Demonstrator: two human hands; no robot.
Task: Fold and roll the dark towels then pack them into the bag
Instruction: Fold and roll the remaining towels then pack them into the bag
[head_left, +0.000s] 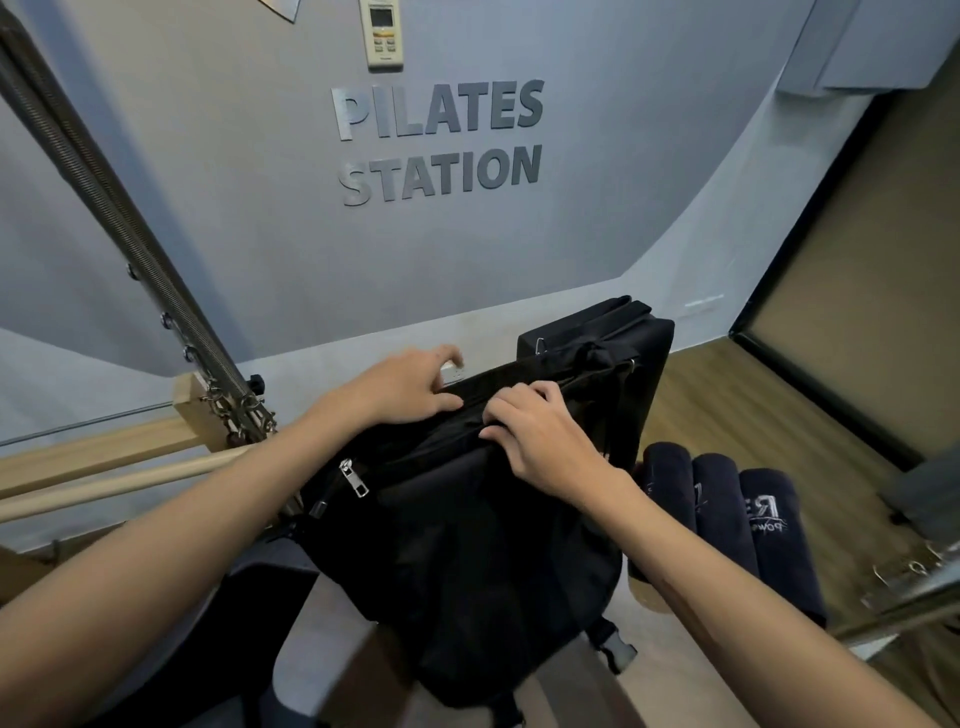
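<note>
The black bag (467, 545) is seen upright in the middle, and everything else is placed from it. Its top edge is gripped on the far left side by the left hand (402, 389), fingers curled over the rim. Near the zip line at the top, fabric is pinched by the right hand (540, 436) with bent fingers. Three rolled dark towels (727, 519) are laid side by side just right of the bag. A black case (597, 327) is stood behind it. Wooden bars (104, 467) and a metal spring (104, 197) are found to its left, and lettering (439, 143) is mounted on the wall beyond.
</note>
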